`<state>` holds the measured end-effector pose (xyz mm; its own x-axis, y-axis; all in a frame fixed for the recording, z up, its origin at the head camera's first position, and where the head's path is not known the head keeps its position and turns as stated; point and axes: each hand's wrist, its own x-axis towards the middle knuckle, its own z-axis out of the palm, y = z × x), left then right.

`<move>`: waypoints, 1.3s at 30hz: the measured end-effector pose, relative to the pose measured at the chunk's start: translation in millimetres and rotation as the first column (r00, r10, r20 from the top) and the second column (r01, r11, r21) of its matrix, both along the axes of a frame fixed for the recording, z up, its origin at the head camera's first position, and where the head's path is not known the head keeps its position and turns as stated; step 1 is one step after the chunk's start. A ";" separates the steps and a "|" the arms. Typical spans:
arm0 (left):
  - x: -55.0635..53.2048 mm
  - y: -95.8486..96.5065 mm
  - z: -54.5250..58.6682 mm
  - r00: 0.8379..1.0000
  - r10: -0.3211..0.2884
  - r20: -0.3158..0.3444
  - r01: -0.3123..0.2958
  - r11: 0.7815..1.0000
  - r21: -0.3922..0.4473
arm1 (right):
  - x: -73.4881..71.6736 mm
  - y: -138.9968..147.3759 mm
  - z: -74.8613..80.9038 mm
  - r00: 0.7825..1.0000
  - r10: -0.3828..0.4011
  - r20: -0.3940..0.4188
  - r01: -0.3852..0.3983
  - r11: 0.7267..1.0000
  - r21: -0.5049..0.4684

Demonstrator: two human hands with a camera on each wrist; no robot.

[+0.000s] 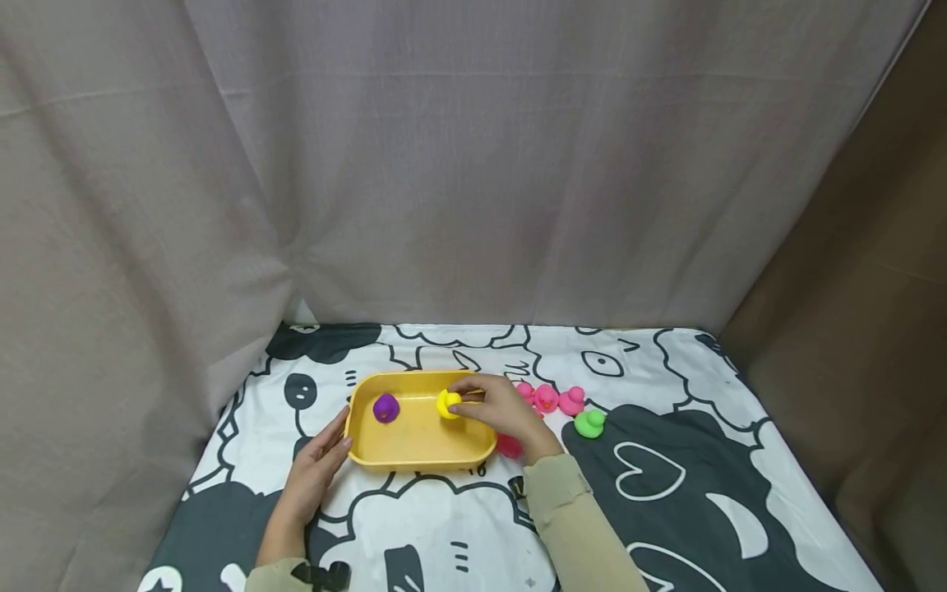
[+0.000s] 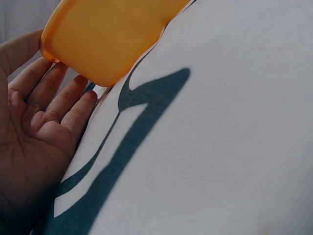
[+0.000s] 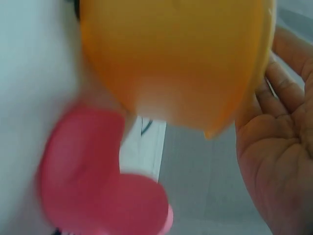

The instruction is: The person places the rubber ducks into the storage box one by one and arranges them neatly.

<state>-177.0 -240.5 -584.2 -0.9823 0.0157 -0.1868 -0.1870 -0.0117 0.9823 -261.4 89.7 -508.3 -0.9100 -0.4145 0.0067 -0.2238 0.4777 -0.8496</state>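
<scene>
A yellow tray (image 1: pixel 414 460) lies on the patterned cloth. My left hand (image 1: pixel 318 464) rests against its left end, and in the left wrist view the fingertips (image 2: pixel 80 83) sit right at the tray's edge. Inside the tray, on the left, is a purple rubber duck (image 1: pixel 386 408). Over the tray's right part my right hand (image 1: pixel 506 411) pinches a yellow rubber duck (image 1: pixel 447 404) between thumb and fingers. In the right wrist view the held duck is hidden behind the tray wall (image 3: pixel 171 63), with a dark pink duck (image 3: pixel 98 181) close to the camera.
Right of the tray are several pink ducks (image 1: pixel 572 400), partly covered by my right arm, and a dark pink duck (image 1: pixel 509 446) beside the tray's right end. A green duck (image 1: pixel 590 423) sits farther right. Grey curtains (image 1: pixel 473 164) hang behind the cloth-covered table (image 1: pixel 444 526).
</scene>
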 end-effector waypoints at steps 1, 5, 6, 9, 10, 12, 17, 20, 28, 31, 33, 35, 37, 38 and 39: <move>-0.1 0.3 0.7 1.000 0.001 0.004 -0.001 1.000 0.000 | -0.8 -3.0 -0.5 1.000 -0.005 0.001 0.005 1.000 -0.002; 0.2 1.2 2.5 1.000 0.004 0.008 -0.004 1.000 -0.011 | -5.2 -15.7 -2.5 1.000 -0.003 -0.010 0.002 1.000 -0.022; 0.6 1.2 2.7 1.000 0.004 0.005 -0.004 1.000 -0.017 | -6.3 -19.1 -2.9 1.000 -0.002 -0.013 0.001 1.000 -0.024; 0.9 1.0 3.0 1.000 0.001 0.009 -0.001 1.000 -0.017 | -8.7 -30.4 -4.6 1.000 -0.016 -0.021 0.016 1.000 -0.020; 1.1 0.7 2.5 1.000 0.001 0.008 -0.001 1.000 -0.016 | -9.5 -34.6 -5.9 0.999 -0.021 -0.031 0.021 1.000 -0.021; 1.2 0.2 1.8 1.000 -0.004 0.003 0.004 1.000 -0.012 | -11.1 -42.9 -9.7 0.998 -0.050 -0.035 0.049 0.999 -0.015; 0.4 -0.2 0.4 1.000 -0.011 0.006 0.011 1.000 -0.005 | -13.3 -59.9 -21.7 0.993 -0.117 0.012 0.117 0.993 -0.026; 0.5 0.1 1.1 1.000 -0.006 0.007 0.006 1.000 -0.011 | -13.7 -66.3 -27.4 0.991 -0.129 0.033 0.130 0.991 -0.023; 0.0 0.8 5.6 1.000 -0.003 0.010 0.004 1.000 -0.020 | -17.5 -73.1 -28.2 0.982 -0.169 0.081 0.171 0.985 -0.022; -0.6 0.7 6.4 1.000 -0.008 0.013 0.008 1.000 -0.023 | -18.9 -72.8 -28.6 0.981 -0.174 0.082 0.176 0.984 -0.019; -0.3 0.8 6.7 1.000 -0.011 0.020 0.011 1.000 -0.019 | -19.6 -72.8 -29.3 0.982 -0.173 0.076 0.174 0.985 -0.012; 0.3 0.8 6.6 1.000 -0.010 0.023 0.011 1.000 -0.017 | -19.9 -72.7 -30.2 0.984 -0.166 0.072 0.167 0.986 -0.007; 1.3 1.1 6.4 1.000 -0.008 0.023 0.009 1.000 -0.015 | -20.1 -72.5 -31.9 0.986 -0.155 0.064 0.155 0.988 0.001; 1.7 1.2 6.2 1.000 -0.009 0.024 0.009 1.000 -0.017 | -20.4 -72.4 -32.6 0.987 -0.151 0.058 0.150 0.989 0.006; 1.8 1.2 5.7 1.000 -0.011 0.023 0.011 1.000 -0.019 | -20.6 -72.2 -33.6 0.988 -0.144 0.049 0.144 0.990 0.010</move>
<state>-175.2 -239.3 -578.5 -0.9775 0.0225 -0.2099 -0.2097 0.0090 0.9777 -282.0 17.4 -541.9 -0.9594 -0.2789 -0.0424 -0.1098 0.5074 -0.8547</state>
